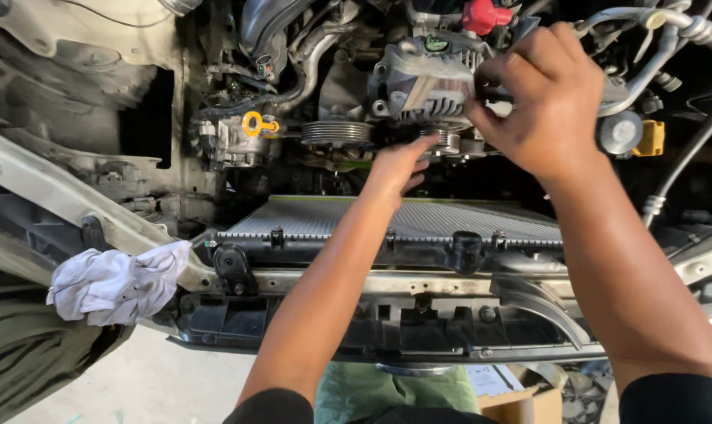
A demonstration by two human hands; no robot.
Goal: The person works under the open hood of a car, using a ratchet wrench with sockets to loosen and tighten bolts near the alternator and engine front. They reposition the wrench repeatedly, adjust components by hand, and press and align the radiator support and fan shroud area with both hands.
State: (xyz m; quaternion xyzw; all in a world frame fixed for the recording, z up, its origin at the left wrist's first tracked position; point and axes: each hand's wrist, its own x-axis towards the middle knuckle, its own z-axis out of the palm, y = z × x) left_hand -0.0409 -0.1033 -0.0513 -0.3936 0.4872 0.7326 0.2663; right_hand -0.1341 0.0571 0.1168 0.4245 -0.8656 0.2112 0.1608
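I look down into an open engine bay. My right hand (546,102) curls its fingers around the right edge of the silver alternator (423,82). What is under the fingertips is hidden. My left hand (399,166) reaches up from below with fingers stretched out. Its tips touch the small ribbed pulley (448,140) at the alternator's lower front, and it holds nothing that I can see. A larger grooved pulley (336,132) sits just to the left.
The radiator (309,220) and its black top support (419,330) run across below my hands. A white rag (116,281) lies on the left frame rail. A yellow dipstick ring (254,123), a red cap (481,16) and hoses (686,31) crowd the bay.
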